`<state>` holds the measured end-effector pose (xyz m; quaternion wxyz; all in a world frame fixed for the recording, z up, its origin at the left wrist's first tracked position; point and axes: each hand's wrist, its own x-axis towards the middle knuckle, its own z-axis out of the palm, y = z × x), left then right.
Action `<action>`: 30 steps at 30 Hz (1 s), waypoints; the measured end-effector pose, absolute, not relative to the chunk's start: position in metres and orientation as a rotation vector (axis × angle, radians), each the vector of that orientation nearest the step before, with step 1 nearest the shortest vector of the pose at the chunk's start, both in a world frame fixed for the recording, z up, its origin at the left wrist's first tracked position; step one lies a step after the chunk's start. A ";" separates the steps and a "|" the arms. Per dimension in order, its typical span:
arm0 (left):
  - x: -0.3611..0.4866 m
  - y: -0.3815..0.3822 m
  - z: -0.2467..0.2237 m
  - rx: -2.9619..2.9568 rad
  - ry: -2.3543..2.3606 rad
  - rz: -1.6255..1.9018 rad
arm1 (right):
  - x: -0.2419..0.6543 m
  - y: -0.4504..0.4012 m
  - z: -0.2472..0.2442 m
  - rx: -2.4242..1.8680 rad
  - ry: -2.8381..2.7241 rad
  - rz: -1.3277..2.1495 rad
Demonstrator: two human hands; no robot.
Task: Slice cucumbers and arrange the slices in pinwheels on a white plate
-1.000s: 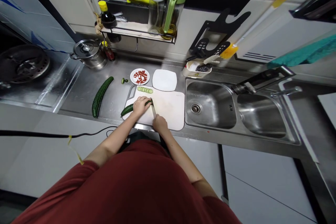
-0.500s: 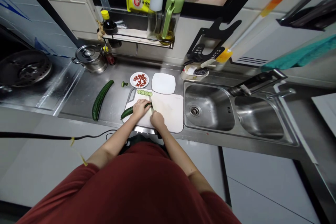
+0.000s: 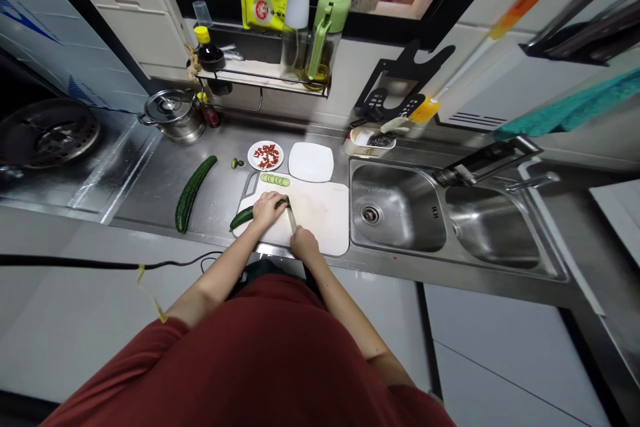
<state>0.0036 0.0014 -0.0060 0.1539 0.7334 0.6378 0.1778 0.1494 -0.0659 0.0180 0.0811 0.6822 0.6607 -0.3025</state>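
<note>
1. Since the earlier frames, the knife (image 3: pixel 293 219) has come back from the cucumber slices (image 3: pixel 275 180) to the cucumber's (image 3: pixel 242 217) cut end.
2. Left hand (image 3: pixel 266 209): closed over the cucumber, which lies on the cutting board (image 3: pixel 323 221). Best to keep those fingertips curled behind the knuckles; whether they are tucked is too small to tell.
3. Right hand (image 3: pixel 304 243): gripped around the knife handle. A straight, level stroke should give even rounds.
4. The slices lie in a row along the board's far edge; moving each new round there would keep the cutting spot free.
5. Easing the left hand back in small steps should keep thickness steady.
</note>
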 end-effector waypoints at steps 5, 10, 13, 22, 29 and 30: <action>0.003 0.002 -0.007 2.097 1.827 0.520 | 0.148 -0.064 0.017 2.044 1.985 -0.893; 0.004 0.002 -0.005 2.083 1.834 0.506 | 0.145 -0.051 0.013 2.055 1.988 -0.904; 0.005 0.001 -0.005 2.071 1.841 0.507 | 0.143 -0.043 0.013 2.058 2.016 -0.901; 0.005 0.001 -0.006 2.060 1.835 0.518 | 0.142 -0.042 0.020 2.049 1.977 -0.919; 0.005 0.001 -0.008 2.054 1.840 0.533 | 0.148 -0.053 0.011 2.044 1.994 -0.908; 0.005 0.001 -0.008 2.058 1.840 0.536 | 0.149 -0.055 0.011 2.044 1.992 -0.906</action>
